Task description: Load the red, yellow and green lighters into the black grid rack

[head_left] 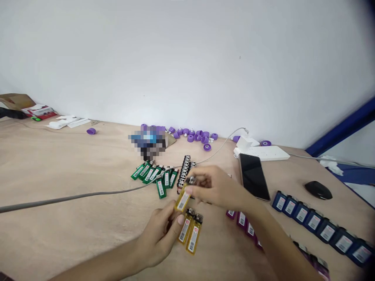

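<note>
A yellow lighter (183, 201) is tilted above the table between my two hands. My right hand (216, 187) pinches it near its metal top. At its lower end, the curled thumb and forefinger of my left hand (158, 236) close on it. Just below lie two more yellow lighters (193, 238) side by side, close to my left thumb. Beyond my right hand, a packed row of lighters (185, 171) shows mostly its tops, partly hidden by the hand. Several green lighters (154, 173) lie in a loose group to the left.
Purple lighters (241, 219) are partly covered by my right forearm. A row of dark blue lighters (314, 221), a phone (254, 176), a black mouse (318, 190) and a white power strip (269, 153) are at right. Purple caps (197, 136) line the wall; a grey cable (88, 195) crosses the table.
</note>
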`<act>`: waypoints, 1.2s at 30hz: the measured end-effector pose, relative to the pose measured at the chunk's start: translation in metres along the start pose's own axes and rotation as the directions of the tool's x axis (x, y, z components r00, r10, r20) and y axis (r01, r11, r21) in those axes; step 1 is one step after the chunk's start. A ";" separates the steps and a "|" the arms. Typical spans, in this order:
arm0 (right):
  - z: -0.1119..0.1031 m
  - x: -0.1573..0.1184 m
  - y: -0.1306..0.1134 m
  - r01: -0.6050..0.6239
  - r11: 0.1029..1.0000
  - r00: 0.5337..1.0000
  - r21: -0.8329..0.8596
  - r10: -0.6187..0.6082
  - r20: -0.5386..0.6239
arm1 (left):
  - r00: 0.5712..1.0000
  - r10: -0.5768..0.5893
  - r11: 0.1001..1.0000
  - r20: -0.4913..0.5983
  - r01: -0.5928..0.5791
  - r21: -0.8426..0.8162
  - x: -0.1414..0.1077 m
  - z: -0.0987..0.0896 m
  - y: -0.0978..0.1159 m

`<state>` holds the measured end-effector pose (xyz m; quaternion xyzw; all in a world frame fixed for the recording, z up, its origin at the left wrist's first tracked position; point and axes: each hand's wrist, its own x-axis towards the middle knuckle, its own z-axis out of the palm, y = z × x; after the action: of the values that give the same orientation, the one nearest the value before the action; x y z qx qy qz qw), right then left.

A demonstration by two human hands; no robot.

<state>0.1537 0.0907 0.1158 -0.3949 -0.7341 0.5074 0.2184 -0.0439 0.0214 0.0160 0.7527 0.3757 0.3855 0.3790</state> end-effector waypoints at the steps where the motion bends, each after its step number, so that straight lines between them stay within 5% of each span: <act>1: -0.007 0.000 0.001 0.019 0.999 0.995 0.028 -0.016 -0.098 | 0.997 0.066 0.995 -0.034 -0.063 0.080 0.001 0.000 -0.001; 3: -0.022 0.004 0.007 0.076 0.996 0.939 0.049 -0.055 -0.339 | 0.972 0.225 0.948 -0.073 -0.201 0.247 0.003 -0.002 -0.002; 5: -0.035 0.010 0.020 0.112 0.994 0.826 0.014 -0.086 -0.557 | 0.938 0.344 0.873 -0.048 -0.301 0.383 0.006 -0.003 -0.003; 7: -0.043 0.020 0.037 0.077 0.996 0.732 -0.050 -0.090 -0.675 | 0.923 0.386 0.808 -0.004 -0.336 0.484 0.010 -0.004 -0.004; 9: -0.045 0.030 0.055 0.017 0.995 0.696 -0.101 -0.084 -0.713 | 0.921 0.387 0.743 0.048 -0.342 0.575 0.015 -0.004 -0.006; 15: -0.031 0.047 0.088 -0.096 0.975 0.744 -0.200 -0.063 -0.665 | 0.929 0.301 0.644 0.215 -0.364 0.673 0.023 0.001 -0.018; 36: -0.018 0.051 0.090 -0.082 0.900 0.885 -0.427 -0.131 -0.446 | 0.930 0.270 0.579 0.249 -0.363 0.730 0.022 0.001 -0.017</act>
<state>0.1685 0.1574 0.0362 -0.5336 -0.7596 0.2188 0.3006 -0.0386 0.0477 0.0078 0.9161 0.3408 0.2090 -0.0304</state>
